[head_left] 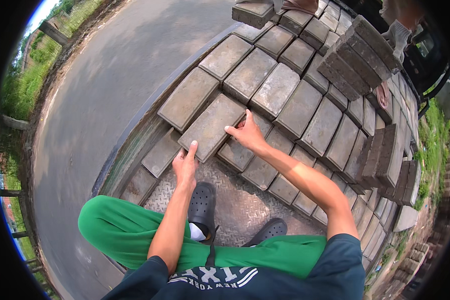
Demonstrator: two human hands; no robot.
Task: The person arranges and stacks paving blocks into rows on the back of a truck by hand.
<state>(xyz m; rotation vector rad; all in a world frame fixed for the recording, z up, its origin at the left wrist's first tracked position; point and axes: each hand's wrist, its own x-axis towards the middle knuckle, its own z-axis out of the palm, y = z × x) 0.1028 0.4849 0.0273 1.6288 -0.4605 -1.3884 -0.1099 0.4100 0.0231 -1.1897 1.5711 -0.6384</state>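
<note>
A grey concrete paving block (212,125) lies slightly askew at the near left corner of the stacked blocks. My left hand (185,167) grips its near end, thumb on top and fingers out of sight beneath. At its right side my right hand (246,132) closes on the edge, thumb on the top face and index finger along the far corner. Another paving block (189,98) sits against its far left side. Lower blocks (161,154) show below and to the left of it.
Rows of paving blocks (299,110) fill the metal truck bed (230,197) ahead and to the right. At the upper right, another person's gloved hand (399,37) is at a group of upright blocks (357,57). The bed's side wall (135,132) borders a paved road (100,75).
</note>
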